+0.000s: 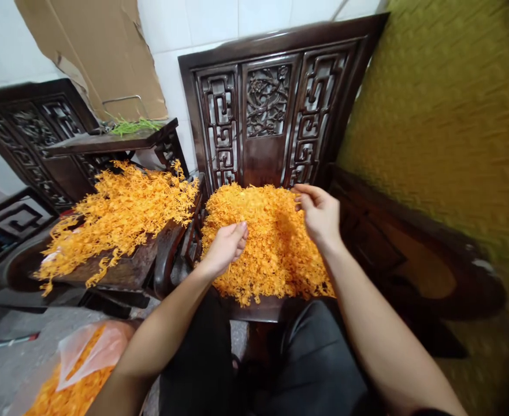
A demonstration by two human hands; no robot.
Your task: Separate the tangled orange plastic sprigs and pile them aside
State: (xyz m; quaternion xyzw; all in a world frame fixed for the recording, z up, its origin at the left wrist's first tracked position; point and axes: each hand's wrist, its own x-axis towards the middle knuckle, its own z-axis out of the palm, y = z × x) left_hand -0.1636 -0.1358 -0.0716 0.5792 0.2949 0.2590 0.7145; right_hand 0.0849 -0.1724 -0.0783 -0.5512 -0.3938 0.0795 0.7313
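Both hands are at the heap of small branched orange pieces [271, 242] on the dark wooden chair seat [258, 312] in front of the carved backrest [265, 159], the left hand [226, 249] over its left part and the right hand [322, 216] by its far right edge. The fingers [238, 232] of each curl in narrow, though I cannot tell whether either pair pinches a piece. A light pinch from the top seems best, as the thin arms look apt to snag, with slow movements near the front edge, where pieces could spill.
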